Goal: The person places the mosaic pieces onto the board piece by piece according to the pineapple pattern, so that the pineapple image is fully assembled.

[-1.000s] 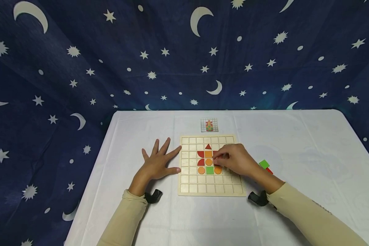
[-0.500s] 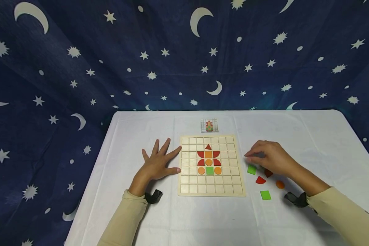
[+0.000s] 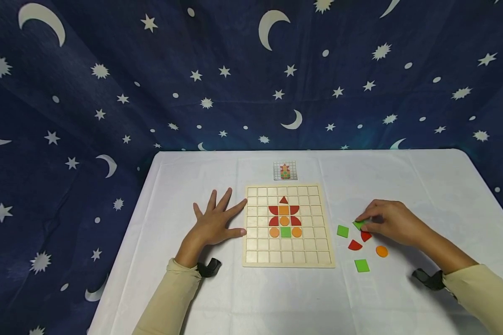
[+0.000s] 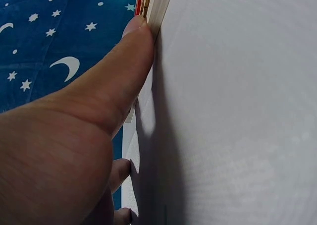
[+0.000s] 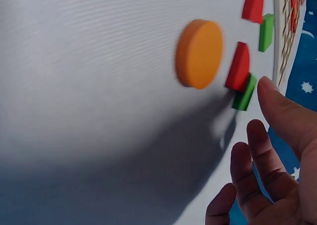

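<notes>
My left hand lies with fingers spread at the left side of the wooden grid board; its thumb and index fingertip touch the board's edge. On the board's grid stand a red triangle, an orange square, red quarter circles, orange circles and a green square. To the right of the board, my right hand hovers with thumb and index finger apart over a green square tile. That tile lies against a red quarter-circle tile.
Loose tiles lie near the right hand: an orange circle, a red quarter circle and two green squares, one nearer the front. A small pattern card lies behind the board. A starry cloth hangs behind the white table.
My right hand has left the board and moved right to the loose tiles. The red quarter circles it covered on the board now show. The left hand has stayed still.
</notes>
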{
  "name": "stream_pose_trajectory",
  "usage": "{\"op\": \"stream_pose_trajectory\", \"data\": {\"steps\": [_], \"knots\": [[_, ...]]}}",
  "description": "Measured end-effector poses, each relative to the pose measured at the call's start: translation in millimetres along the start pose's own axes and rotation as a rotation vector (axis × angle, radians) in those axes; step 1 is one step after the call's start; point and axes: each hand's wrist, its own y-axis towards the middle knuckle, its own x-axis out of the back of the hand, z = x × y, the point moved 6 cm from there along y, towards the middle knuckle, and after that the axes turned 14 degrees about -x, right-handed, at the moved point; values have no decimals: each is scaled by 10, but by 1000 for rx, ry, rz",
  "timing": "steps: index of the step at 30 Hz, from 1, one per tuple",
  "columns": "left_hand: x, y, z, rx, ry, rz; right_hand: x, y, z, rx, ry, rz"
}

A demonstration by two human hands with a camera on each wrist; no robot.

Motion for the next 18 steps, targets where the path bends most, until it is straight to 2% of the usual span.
{"op": "stream_pose_trajectory", "data": {"steps": [13, 18], "knots": [[2, 4, -1, 1, 5, 6, -71, 36, -71, -36, 12, 19], [-1, 11, 3, -2, 4, 5, -36, 1, -122, -23, 23, -16]]}}
